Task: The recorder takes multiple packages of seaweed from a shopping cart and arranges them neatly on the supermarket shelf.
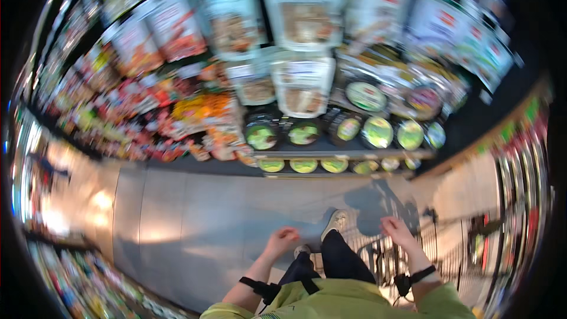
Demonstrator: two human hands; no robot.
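My left hand (pixel 283 238) hangs over the floor in front of my legs, its fingers loosely bent, with no object visible in it. My right hand (pixel 395 229) reaches forward over the wire shopping cart (pixel 443 270) at my right; it too appears to hold nothing. Blur hides the finger detail. Ahead stands a chilled display shelf (pixel 212 166) with packaged food. Round tubs with green labels (pixel 377 132) line its front, and clear plastic packs (pixel 303 82) of food rise behind them. Colourful bags (pixel 203 106) fill its left part.
Grey floor tiles (pixel 208 212) run between me and the shelf. A lower-left shelf (pixel 93 279) bears more packages. Another rack (pixel 525 186) stands at the far right. Part of another person (pixel 48 166) shows at the far left.
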